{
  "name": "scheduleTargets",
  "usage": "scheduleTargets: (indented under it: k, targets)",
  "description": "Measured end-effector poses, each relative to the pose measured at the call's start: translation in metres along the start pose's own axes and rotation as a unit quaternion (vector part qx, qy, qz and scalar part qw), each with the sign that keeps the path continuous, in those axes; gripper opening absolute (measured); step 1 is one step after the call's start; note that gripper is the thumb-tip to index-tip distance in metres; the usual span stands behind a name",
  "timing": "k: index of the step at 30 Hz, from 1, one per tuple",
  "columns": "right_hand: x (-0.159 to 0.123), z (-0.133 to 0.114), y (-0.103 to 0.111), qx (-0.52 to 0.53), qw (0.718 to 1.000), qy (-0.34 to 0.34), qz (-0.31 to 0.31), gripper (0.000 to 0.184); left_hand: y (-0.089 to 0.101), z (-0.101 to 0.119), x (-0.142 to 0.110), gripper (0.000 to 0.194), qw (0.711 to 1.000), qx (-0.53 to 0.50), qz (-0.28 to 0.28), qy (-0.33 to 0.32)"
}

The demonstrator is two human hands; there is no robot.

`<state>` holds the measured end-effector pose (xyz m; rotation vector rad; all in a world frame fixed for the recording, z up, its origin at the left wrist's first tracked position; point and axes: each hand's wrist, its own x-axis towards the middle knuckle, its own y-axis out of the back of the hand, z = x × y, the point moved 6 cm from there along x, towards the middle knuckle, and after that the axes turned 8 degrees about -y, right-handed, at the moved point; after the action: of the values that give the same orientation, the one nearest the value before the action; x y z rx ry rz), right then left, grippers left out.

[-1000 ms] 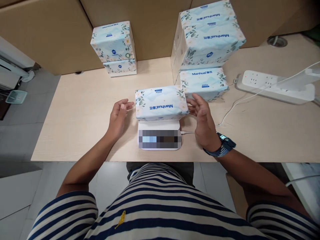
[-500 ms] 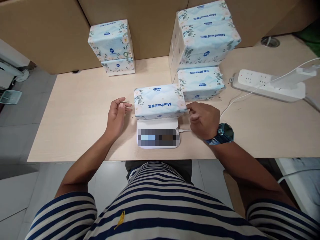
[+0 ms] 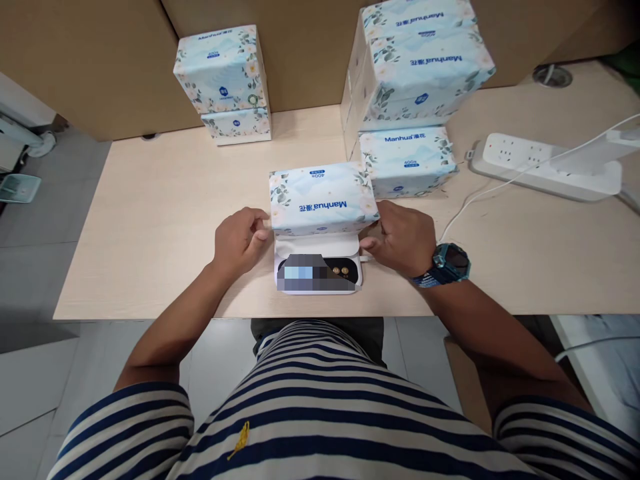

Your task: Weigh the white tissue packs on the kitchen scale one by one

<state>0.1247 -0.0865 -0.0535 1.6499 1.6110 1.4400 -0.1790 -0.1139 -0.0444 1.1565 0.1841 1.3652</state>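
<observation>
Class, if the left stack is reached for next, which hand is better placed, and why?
Probably the left hand: it is nearer that stack, while the right hand is at the centre pack's other end.

Left hand (image 3: 241, 240) and right hand (image 3: 406, 239) are bracketing a flowered tissue pack (image 3: 323, 198), sitting over a white scale (image 3: 317, 246) between them; stacked packs (image 3: 425, 80) are towering beyond the right!
</observation>
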Motion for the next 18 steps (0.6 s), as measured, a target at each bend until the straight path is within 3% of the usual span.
scheduleTargets:
  k: [10,18]
  targets:
    - [-0.001,0.017,-0.016,-0.021,0.997,-0.048,-0.061,0.101,-0.006,-0.01,0.004,0.102,0.991,-0.092,-0.036,0.095]
    - [0.0,0.017,-0.016,-0.008,0.999,-0.049,-0.021,0.096,-0.012,-0.017,-0.001,0.117,0.961,-0.234,0.008,0.144]
